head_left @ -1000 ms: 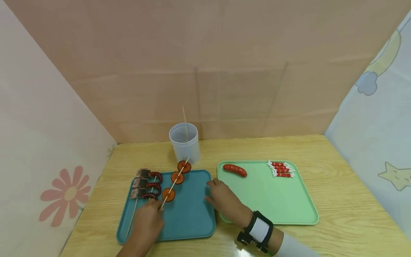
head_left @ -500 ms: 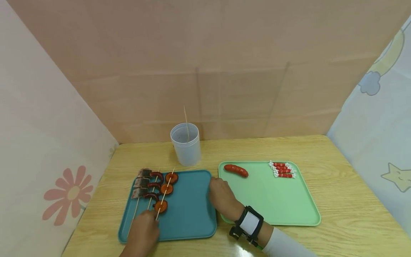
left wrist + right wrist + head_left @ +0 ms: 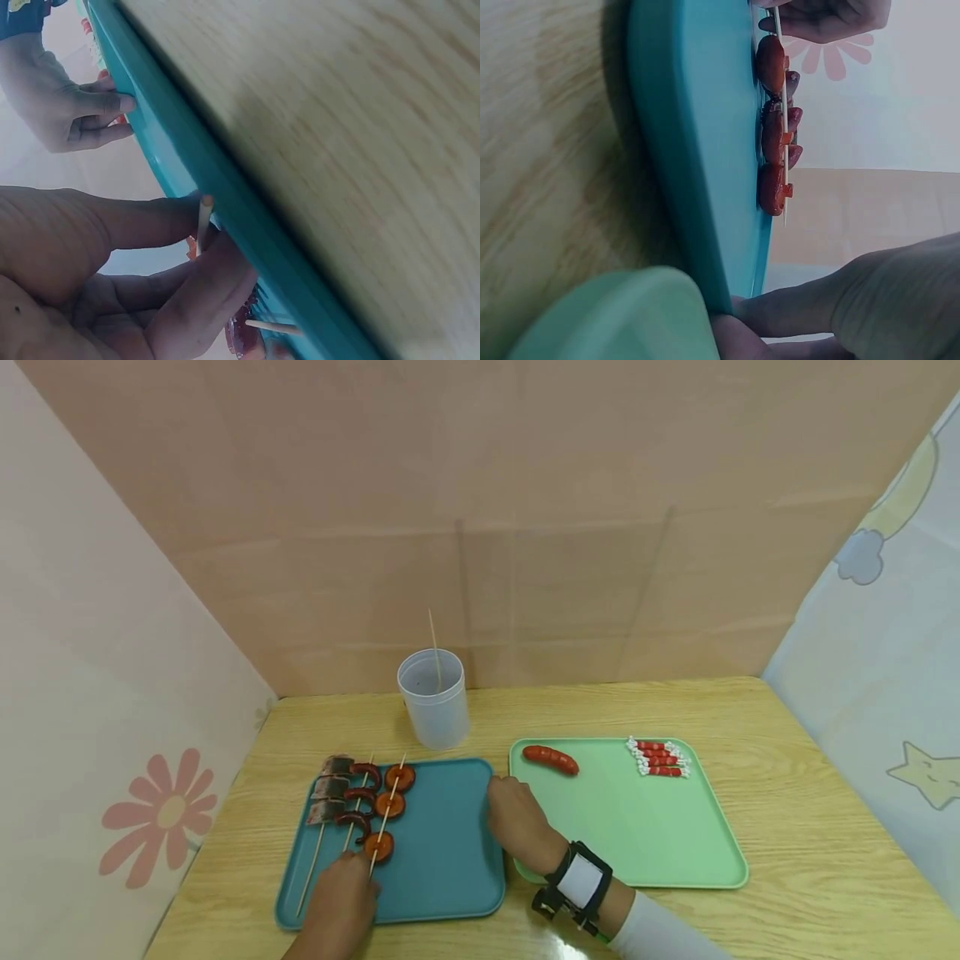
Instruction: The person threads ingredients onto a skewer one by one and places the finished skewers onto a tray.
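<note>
My left hand [image 3: 339, 897], low on the blue tray [image 3: 442, 868], pinches the lower end of a bamboo skewer [image 3: 387, 806]. Three round orange-brown food pieces [image 3: 771, 135] are threaded on that skewer, which lies along the tray. To its left are a skewer of dark red curled pieces [image 3: 358, 800] and one of grey-brown fish-like chunks [image 3: 327, 788]. In the left wrist view, the skewer's cut end [image 3: 205, 201] pokes out between thumb and fingers, close to the tray wall. With thumb and fingers, my right hand [image 3: 519, 822] grips the tray's right rim.
Right beside the blue tray is a green tray [image 3: 637, 852] with a red sausage [image 3: 551, 759] and several small red-and-white pieces [image 3: 662, 758]. Behind stands a translucent white cup [image 3: 437, 718] holding one stick [image 3: 434, 639]. Paper-covered walls [image 3: 562, 527] enclose the wooden table [image 3: 795, 802].
The skewer of round pieces has moved left and down onto the tray, beside the other two. My right hand has come to the tray's right rim and taken hold there.
</note>
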Available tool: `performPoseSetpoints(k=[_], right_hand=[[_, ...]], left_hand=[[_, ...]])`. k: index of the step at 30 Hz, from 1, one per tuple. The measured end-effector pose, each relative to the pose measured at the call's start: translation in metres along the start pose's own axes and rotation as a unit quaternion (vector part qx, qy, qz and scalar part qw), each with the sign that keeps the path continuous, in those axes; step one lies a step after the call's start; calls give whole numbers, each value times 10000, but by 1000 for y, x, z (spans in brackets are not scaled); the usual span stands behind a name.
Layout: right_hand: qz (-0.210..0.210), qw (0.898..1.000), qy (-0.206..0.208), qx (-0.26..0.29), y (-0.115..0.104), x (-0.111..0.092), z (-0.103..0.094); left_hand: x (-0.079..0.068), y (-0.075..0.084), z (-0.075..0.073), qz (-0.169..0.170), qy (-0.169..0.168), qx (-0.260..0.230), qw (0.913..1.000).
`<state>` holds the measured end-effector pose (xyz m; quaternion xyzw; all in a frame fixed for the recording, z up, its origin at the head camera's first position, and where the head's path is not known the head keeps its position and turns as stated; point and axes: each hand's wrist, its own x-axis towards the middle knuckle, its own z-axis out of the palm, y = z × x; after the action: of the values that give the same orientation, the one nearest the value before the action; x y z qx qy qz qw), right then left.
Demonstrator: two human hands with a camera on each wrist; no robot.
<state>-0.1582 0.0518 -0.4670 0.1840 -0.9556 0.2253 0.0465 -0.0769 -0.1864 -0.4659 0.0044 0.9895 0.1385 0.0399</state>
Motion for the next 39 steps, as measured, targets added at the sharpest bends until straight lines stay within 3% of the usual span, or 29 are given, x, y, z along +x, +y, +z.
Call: performPoseSetpoints(k=[4, 9, 17, 20, 24, 29, 32, 35, 37, 39], right_hand=[[-74, 10000, 61, -8, 1, -1, 1], [-160, 9998, 112, -53, 2, -1, 1], [34, 9996, -95, 281, 7, 6, -7], [153, 9987, -178, 451, 9, 11, -10], [102, 9986, -95, 512, 10, 20, -14], [-47, 9949, 505, 867, 4, 38, -23], [-389, 9842, 1208, 1236, -1, 57, -32], [-971, 9699, 1844, 1258, -4, 81, -40], [-1369, 9613, 2118, 1112, -4, 97, -43], [-1678, 9555, 2183, 1059, -5, 110, -45]], left_hand=[[2, 3, -2, -146, -70, -122, 9998], [6, 8, -8, 15, 824, -72, 9966], [29, 13, -23, 365, 1998, -330, 9786], [40, 18, -27, 458, 2211, -698, 9717], [53, 32, -33, 368, 2149, -1577, 9631], [69, 50, -42, 353, 2003, -2699, 9412], [88, 56, -44, 491, 2054, -3328, 9190], [109, 61, -44, 504, 2191, -3792, 8976], [123, 64, -43, 456, 2249, -3939, 8900], [135, 67, -42, 404, 2280, -3945, 8892]])
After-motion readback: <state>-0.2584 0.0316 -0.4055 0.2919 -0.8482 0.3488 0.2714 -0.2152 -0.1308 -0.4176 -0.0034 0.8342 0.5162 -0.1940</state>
